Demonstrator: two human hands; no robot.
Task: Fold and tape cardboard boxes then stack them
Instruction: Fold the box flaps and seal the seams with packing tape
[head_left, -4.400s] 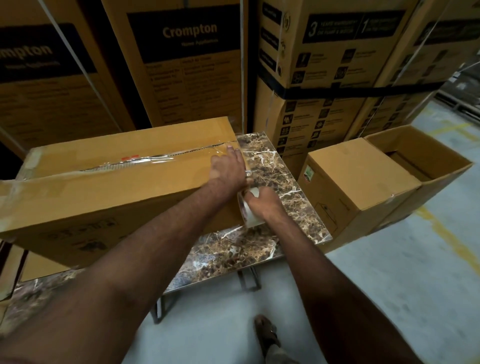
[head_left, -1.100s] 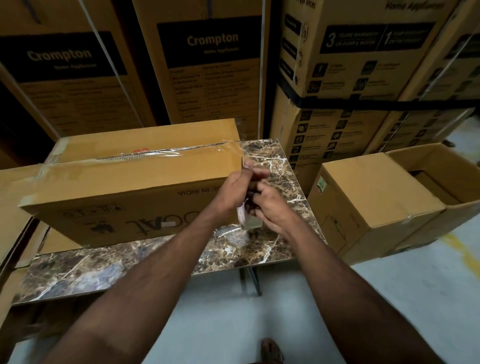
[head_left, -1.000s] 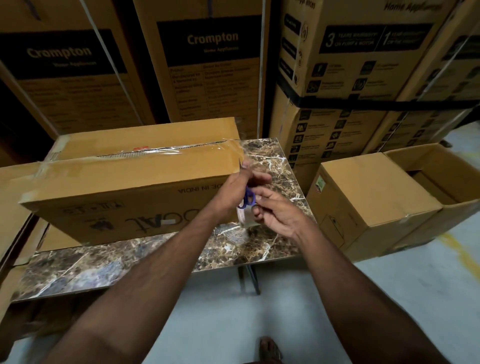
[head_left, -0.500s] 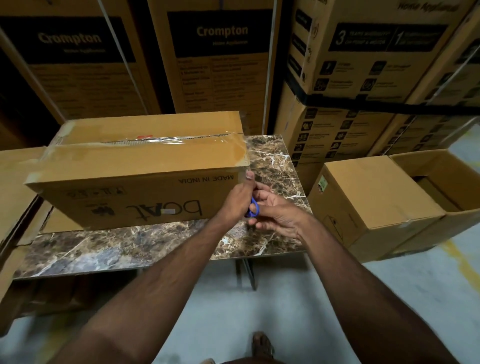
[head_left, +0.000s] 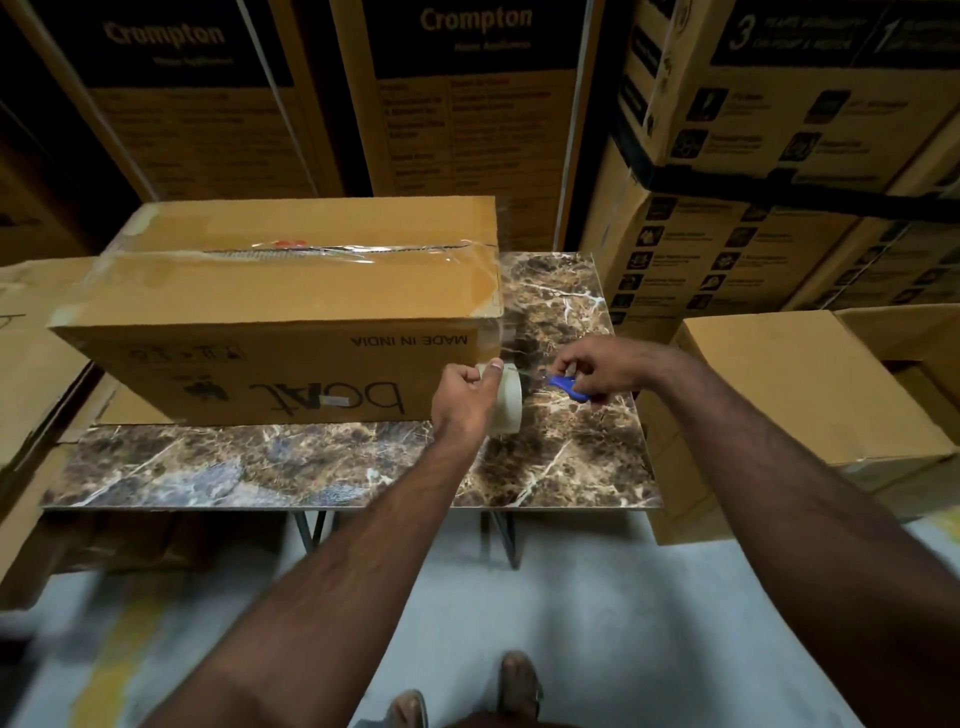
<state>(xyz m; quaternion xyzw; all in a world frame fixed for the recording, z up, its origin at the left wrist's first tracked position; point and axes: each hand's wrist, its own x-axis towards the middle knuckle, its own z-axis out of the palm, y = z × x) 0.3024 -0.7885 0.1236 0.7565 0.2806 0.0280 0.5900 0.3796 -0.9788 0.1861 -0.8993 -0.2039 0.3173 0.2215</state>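
Note:
A long cardboard box (head_left: 291, 312) lies on the marble-patterned table (head_left: 311, 462), its top seam covered with clear tape that runs down over the right end. My left hand (head_left: 465, 402) grips a roll of clear tape (head_left: 506, 397) just off the box's lower right corner, thumb on the roll's rim. A strip of tape stretches from the box's right end down to the roll. To the right of the roll, my right hand (head_left: 597, 366) holds blue-handled scissors (head_left: 566, 387) whose blades point at the stretched strip.
Tall printed cartons (head_left: 467, 98) are stacked behind the table. A closed plain box (head_left: 789, 384) and an open one (head_left: 914, 364) stand on the floor at the right. Flattened cardboard (head_left: 31, 332) leans at the left. My feet (head_left: 514, 686) are on the grey floor below.
My left hand has drawn the tape roll down and away from the box's right end. My right hand has taken up the blue scissors and shifted right of the roll.

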